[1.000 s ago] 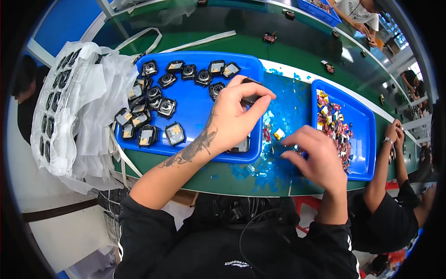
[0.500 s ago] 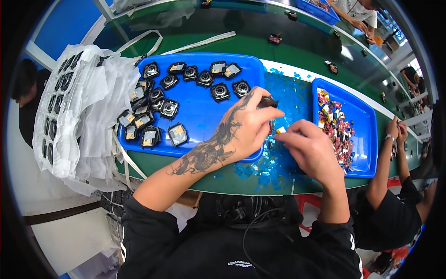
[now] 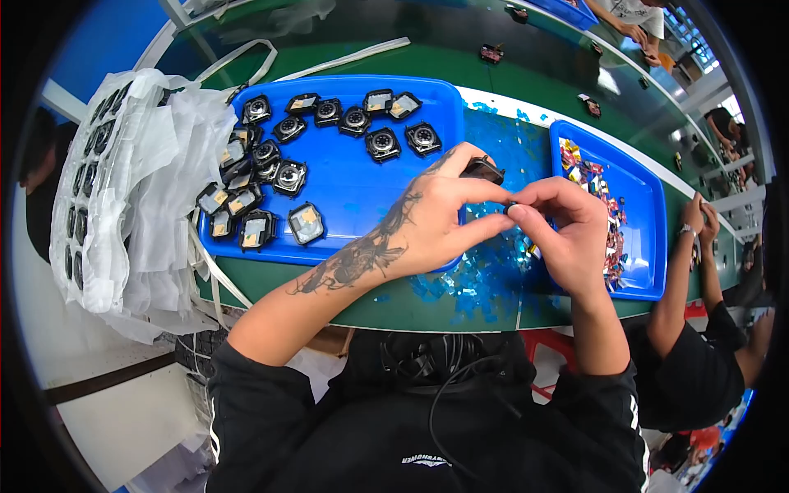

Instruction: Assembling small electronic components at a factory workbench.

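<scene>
My left hand (image 3: 448, 215) is closed, and a black watch case (image 3: 483, 170) sticks out past its index finger, seemingly held by the fingers hidden underneath. Its thumb and index finger meet the fingertips of my right hand (image 3: 569, 238). Between the fingertips is a small dark part (image 3: 511, 207), too small to name, in my right hand's pinch. Left of my hands, a blue tray (image 3: 353, 197) holds several black watch cases, some with the round back up, some showing a pale inside. A smaller blue tray (image 3: 645, 255) on the right holds a heap of small red and yellow components (image 3: 593, 185).
Bits of blue film (image 3: 485, 275) litter the green bench between the trays. White packing sheets with black watch cases in pockets (image 3: 136, 197) stack up at the left. White straps (image 3: 345, 57) lie behind. Components sit on a green belt (image 3: 444, 41); a co-worker's hands (image 3: 697, 222) are at right.
My right hand has risen and met my left fingertips, which were apart from it before. The left index finger and thumb now reach toward the small part. The view has shifted slightly.
</scene>
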Demonstrator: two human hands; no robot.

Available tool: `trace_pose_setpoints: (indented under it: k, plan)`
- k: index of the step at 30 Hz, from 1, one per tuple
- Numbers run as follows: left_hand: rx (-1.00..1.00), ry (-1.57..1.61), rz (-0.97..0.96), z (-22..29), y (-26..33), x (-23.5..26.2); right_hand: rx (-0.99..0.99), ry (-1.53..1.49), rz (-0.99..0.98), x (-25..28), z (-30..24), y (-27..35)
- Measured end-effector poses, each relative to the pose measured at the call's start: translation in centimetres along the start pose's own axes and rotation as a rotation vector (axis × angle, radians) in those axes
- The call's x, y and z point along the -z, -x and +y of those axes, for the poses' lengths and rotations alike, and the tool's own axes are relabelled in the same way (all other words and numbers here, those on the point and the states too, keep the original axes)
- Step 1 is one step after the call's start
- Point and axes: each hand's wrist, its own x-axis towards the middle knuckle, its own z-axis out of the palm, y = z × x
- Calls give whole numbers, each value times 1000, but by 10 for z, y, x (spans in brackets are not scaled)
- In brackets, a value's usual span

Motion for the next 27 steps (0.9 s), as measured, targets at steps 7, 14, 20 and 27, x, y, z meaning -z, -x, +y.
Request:
trace_pose_setpoints:
  k: [7,14,20,27]
  plan:
    - [220,165,74,-7,-1,0,307,746,-76,36,2,-6]
    - [299,178,91,-3,-2,1,203,1059,-367,42,2,9]
    - [281,180,98,-4,-2,0,247,1234,-357,36,9,4]
    - [375,218,63,-1,2,4,167,353,409,52,11,17]
